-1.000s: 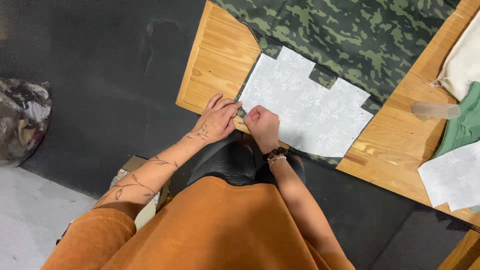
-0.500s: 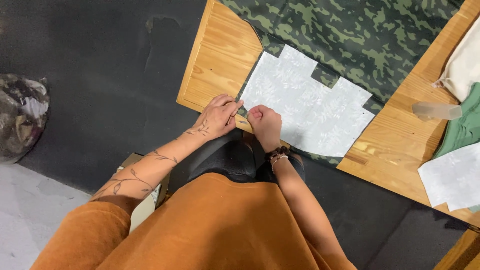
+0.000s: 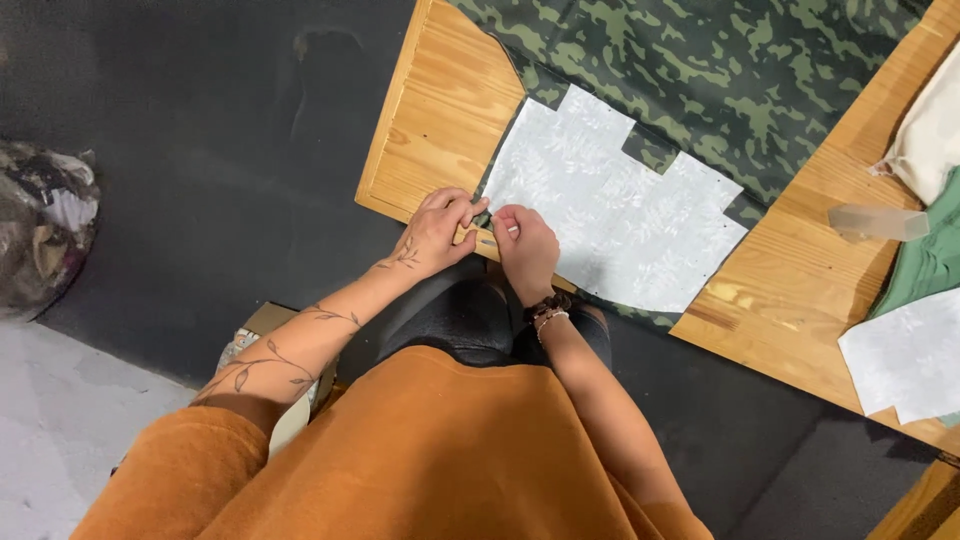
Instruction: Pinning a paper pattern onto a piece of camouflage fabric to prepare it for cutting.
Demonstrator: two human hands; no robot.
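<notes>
Together, left hand (image 3: 437, 228) and right hand (image 3: 524, 244) pinch one pattern sheet (image 3: 612, 203); two more sheets (image 3: 905, 357) lie apart.

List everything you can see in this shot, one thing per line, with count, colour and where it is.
wooden table: one, light brown, upper middle to right.
camouflage fabric: one, green, spread across the table.
paper pattern: one, pale grey with a stepped edge, on the fabric.
paper sheets: pale grey, count unclear, right table edge.
green cloth: one, far right.
cream cloth: one, upper right.
clear block: one, translucent, on the table at right.
scrap bag: one, mixed colours, floor at left.
left hand: pinching at the pattern's near corner.
right hand: beside it, same corner.
</notes>
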